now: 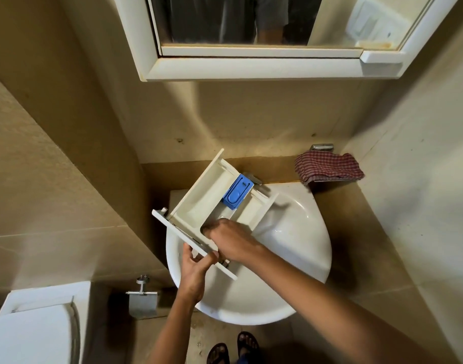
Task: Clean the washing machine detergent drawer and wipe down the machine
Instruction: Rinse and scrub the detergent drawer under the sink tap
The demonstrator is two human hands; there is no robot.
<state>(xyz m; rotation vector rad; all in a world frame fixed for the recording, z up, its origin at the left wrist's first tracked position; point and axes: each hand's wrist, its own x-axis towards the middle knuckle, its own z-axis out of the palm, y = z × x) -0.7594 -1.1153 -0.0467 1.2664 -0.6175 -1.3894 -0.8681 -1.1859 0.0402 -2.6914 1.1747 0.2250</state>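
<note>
We're holding the detergent drawer (214, 198) tilted over the sink (298, 240). Our left hand (197, 264) is gripping its front panel, thumb and fingers pinching the edge. Our right hand (231, 241) is curling into 1 compartment; grasping or just rubbing, we're not able to tell. We're judging this as the drawer-cleaning step. Next we're probably needing tap (252, 178) water and the blue insert (237, 191) pulled out.

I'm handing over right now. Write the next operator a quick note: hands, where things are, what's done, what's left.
Left hand grips the detergent drawer by its front panel, over the sink.
Right hand is curled inside a compartment; grip unclear.
Blue insert is in place.
Checked cloth lies on the counter.
Drawer is out; no water seen running.
Left: rinse, refit, wipe the machine.
</note>
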